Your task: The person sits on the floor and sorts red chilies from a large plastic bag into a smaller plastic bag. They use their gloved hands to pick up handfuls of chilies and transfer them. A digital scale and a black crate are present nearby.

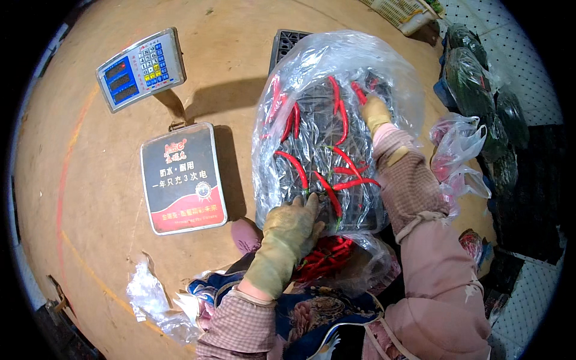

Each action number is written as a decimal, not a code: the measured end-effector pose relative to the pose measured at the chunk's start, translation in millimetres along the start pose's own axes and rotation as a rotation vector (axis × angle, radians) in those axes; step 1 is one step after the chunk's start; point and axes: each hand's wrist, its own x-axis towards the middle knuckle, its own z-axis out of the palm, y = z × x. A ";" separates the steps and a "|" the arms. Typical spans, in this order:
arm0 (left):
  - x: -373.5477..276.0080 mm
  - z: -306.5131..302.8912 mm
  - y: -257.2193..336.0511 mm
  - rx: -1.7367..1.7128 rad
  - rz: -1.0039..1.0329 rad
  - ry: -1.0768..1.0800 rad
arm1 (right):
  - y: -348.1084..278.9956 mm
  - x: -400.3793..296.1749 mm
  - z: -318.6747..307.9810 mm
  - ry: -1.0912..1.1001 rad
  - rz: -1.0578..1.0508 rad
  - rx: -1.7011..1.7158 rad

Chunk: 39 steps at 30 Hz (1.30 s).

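A black plastic crate (288,42) stands before me, lined with a clear plastic bag (387,54). Several red chili peppers (344,121) lie scattered on the plastic inside it. My left hand (290,229), in a yellowish work glove, is over the crate's near side, its fingertips by the stem of a red chili (294,167); whether it grips that stem is unclear. My right hand (375,111), gloved too, is at the crate's right side with its fingers on another red chili (358,93). Below the crate, close to my body, a heap of red chilies (326,258) lies in clear plastic.
On the left stands a platform scale (184,180) with a tilted display panel (141,69). Crumpled plastic (153,292) lies at lower left. Dark, film-wrapped bundles (470,81) and plastic bags (456,148) line the right. A pale basket (400,13) is at top right.
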 end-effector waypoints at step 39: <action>-35.6 -7.1 -18.4 -0.037 0.005 0.132 | -17.1 -199.2 -35.5 -0.201 -0.397 -0.098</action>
